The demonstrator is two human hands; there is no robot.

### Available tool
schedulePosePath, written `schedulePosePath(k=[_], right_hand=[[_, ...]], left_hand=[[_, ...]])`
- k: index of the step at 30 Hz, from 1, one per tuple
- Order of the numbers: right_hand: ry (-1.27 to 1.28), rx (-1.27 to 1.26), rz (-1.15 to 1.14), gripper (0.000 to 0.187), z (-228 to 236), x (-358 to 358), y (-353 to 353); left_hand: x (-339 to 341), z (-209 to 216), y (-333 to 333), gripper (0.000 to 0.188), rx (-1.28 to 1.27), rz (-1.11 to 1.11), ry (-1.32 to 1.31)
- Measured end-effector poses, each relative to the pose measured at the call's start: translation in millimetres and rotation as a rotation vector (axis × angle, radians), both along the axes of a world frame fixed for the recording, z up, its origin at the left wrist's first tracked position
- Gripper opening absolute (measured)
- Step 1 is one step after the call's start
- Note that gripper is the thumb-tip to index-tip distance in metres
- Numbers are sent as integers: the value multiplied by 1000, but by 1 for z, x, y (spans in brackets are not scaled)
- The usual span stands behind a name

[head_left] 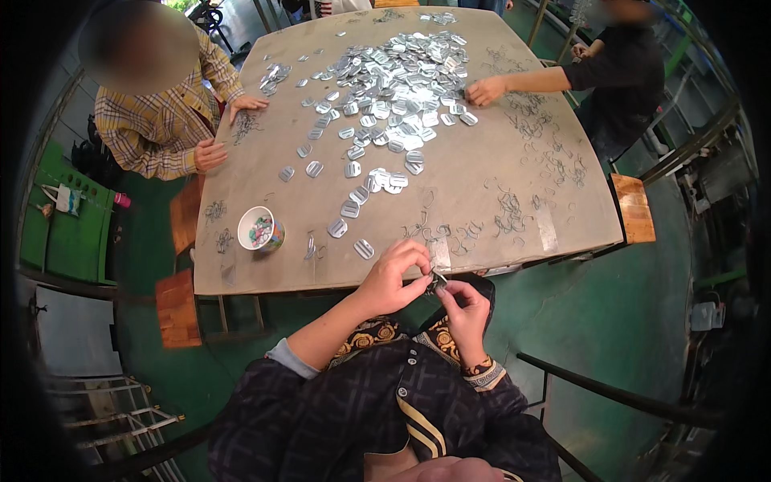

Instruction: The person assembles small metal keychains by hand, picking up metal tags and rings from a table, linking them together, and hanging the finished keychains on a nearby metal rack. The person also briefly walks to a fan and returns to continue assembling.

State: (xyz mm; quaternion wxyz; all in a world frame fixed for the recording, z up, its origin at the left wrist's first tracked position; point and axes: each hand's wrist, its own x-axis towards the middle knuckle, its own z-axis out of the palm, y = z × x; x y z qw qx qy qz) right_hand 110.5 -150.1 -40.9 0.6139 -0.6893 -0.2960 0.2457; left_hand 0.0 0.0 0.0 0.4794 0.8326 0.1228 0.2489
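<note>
Left hand (397, 277), right hand (467, 315): fingers pinching dark piece (436, 282) by bench's (257, 181) near edge, mid-handling; next likely needs steady grip.

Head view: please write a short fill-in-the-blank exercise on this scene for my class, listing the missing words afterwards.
1. The person's left hand and right hand meet at a small dark piece by the table's ____ (near or far) edge.
2. The cup stands to the ____ of both hands.
3. The black-sleeved arm reaches in from the picture's ____ side.
Missing words: near; left; right.
</note>
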Motion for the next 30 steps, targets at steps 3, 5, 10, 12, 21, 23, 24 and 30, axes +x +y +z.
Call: schedulePosePath(k=[3,5,10,12,21,23,24,30], right_hand=[[14,39,-12,12,6,-1,3],[16,65,-7,11,6,-3,8],[-16,43,38,11,6,-10,9],[-59,59,114,11,7,-5,8],[-252,-65,256,19,-24,53,90],[-402,-90,261,21,-23,59,130],[-472,-108,261,22,-26,61,148],[-714,-94,234,27,-65,72,236]], left_hand=[[3,3,-8,11,81,76,-50],[1,3,-6,12,116,89,-83],[-7,-2,-10,10,-71,59,-114],[-12,-6,-11,10,-68,47,-136],[-37,-4,-22,17,81,29,-227],[-39,-4,-20,18,99,25,-224],[-39,-7,-19,18,83,24,-224],[-46,-8,-23,19,74,46,-224]])
